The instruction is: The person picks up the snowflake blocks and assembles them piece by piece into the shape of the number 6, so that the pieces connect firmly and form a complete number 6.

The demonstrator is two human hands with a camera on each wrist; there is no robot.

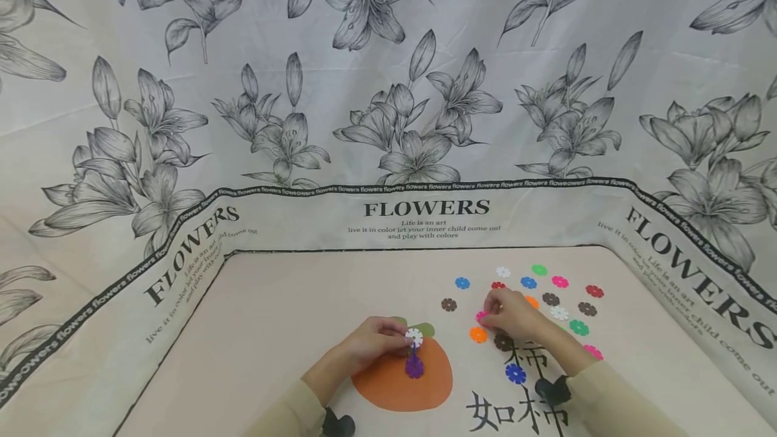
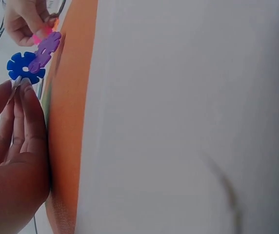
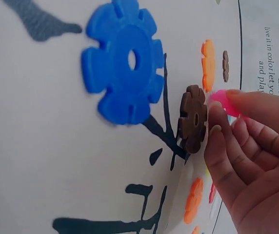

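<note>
My left hand (image 1: 378,341) pinches a white snowflake disc (image 1: 414,336) between thumb and fingers, over the printed orange persimmon. Joined to that disc are a blue snowflake disc (image 2: 17,66), seen nearly edge-on from the head, and a purple snowflake disc (image 1: 415,368) at the far end. Thumb and fingertips of my right hand (image 1: 512,314) pinch a pink snowflake disc (image 3: 222,101), partly covered by the fingers. Close beside these fingers is a brown snowflake disc (image 3: 193,119). A blue disc (image 1: 516,373) lies nearer to me, below the right hand in the head view.
Loose discs in several colours lie around and beyond the right hand, among them an orange disc (image 1: 478,334), a green disc (image 1: 579,328) and a dark red disc (image 1: 595,291). The cloth (image 1: 291,295) carries a printed persimmon (image 1: 394,390) and black characters. Flower-patterned curtains surround the table.
</note>
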